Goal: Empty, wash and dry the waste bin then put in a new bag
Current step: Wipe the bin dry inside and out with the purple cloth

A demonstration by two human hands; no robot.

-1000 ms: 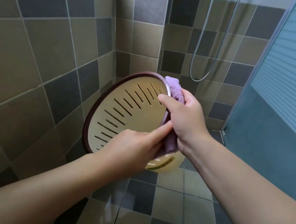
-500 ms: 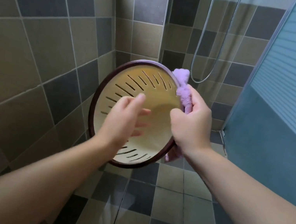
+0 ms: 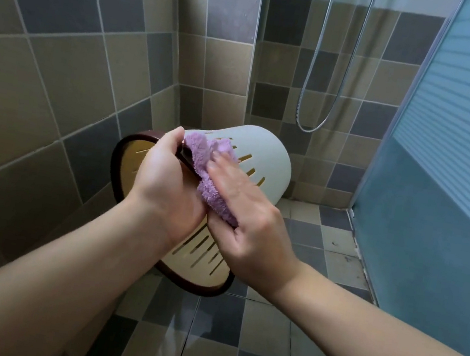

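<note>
The waste bin (image 3: 264, 158) is cream plastic with slotted sides and a dark brown rim. It is held in the air on its side, mouth toward me and to the left, base pointing away. My left hand (image 3: 165, 179) grips the upper rim, fingers curled over its edge. My right hand (image 3: 241, 209) presses a purple fluffy cloth (image 3: 207, 167) flat against the bin's outer wall, fingers fairly straight on top of the cloth. The hands hide the middle of the bin.
Tiled walls (image 3: 59, 73) close in on the left and behind. A metal shower hose (image 3: 313, 122) hangs in a loop at the back. A frosted glass door (image 3: 462, 152) stands on the right. Tiled floor (image 3: 264, 336) lies below.
The bin has turned from mouth facing me to lying on its side with the outer wall up. My left hand took hold of the rim. My right hand moved the cloth onto the outside wall.
</note>
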